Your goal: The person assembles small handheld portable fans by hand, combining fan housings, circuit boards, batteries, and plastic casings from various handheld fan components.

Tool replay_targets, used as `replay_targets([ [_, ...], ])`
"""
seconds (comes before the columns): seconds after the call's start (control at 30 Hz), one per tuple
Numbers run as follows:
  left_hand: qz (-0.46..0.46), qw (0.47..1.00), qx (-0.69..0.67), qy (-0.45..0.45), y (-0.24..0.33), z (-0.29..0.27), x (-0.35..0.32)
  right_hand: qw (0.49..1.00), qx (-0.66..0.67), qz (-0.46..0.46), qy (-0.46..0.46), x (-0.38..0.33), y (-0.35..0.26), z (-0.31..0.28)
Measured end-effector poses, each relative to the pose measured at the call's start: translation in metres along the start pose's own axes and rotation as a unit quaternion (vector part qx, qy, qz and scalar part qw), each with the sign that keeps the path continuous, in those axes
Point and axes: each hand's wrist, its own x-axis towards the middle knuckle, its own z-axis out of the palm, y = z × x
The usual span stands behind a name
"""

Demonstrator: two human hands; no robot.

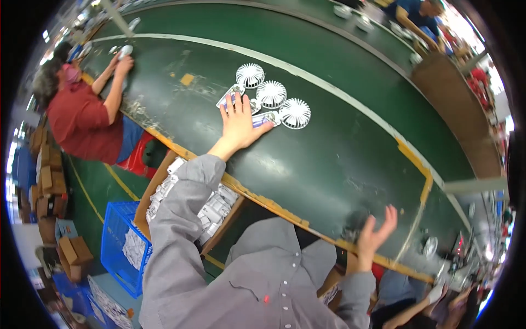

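The left hand (239,125) lies flat with fingers spread, its grip open, pressing down on the handles of three small white handheld fans (272,94) that lie in a row on the dark green worktop (339,148). The round grilled heads of the fans fan out from the fingertips toward one o'clock, touching one another; the handles point back under the palm. The grey sleeve (181,219) runs from that hand down toward seven o'clock.

The right hand (376,233) is raised at the near edge of the worktop, at about four o'clock from the fans and well apart from them, its grip open and empty, fingers loosely spread.

Below the worktop's yellow-taped edge, at eight o'clock from the left hand, a cardboard box (211,211) holds white packed parts, and a blue plastic crate (118,241) stands beside it. At ten o'clock a person in a red shirt (82,118) reaches onto the same worktop.
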Motion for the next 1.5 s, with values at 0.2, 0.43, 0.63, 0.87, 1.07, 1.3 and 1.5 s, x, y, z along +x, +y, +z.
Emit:
replay_targets([
  [0.2,0.274,0.957,-0.071,0.061,0.120,-0.011,-0.054,0.990,0.137,0.001,-0.019,-0.041,-0.043,0.002],
  [0.43,0.321,0.929,-0.183,-0.004,0.189,-0.040,-0.080,0.976,0.201,0.083,0.007,-0.111,-0.041,-0.023],
  [0.63,0.189,0.816,-0.512,-0.191,0.249,-0.090,-0.125,0.971,0.212,0.104,0.030,-0.099,-0.058,-0.036],
  [0.87,0.310,0.868,-0.386,-0.043,0.275,-0.131,-0.176,0.993,0.116,0.013,0.029,-0.048,-0.079,-0.064],
  [1.07,0.414,0.836,-0.352,0.067,0.258,-0.117,-0.189,0.838,0.499,0.208,-0.073,-0.075,-0.075,-0.061],
  [1.3,0.346,0.689,-0.610,-0.183,0.210,-0.107,-0.215,0.752,0.563,0.270,-0.211,-0.075,-0.068,-0.063],
  [1.5,0.235,0.707,-0.633,-0.211,0.198,-0.102,-0.232,0.818,0.457,0.248,-0.248,-0.071,-0.076,-0.070],
])
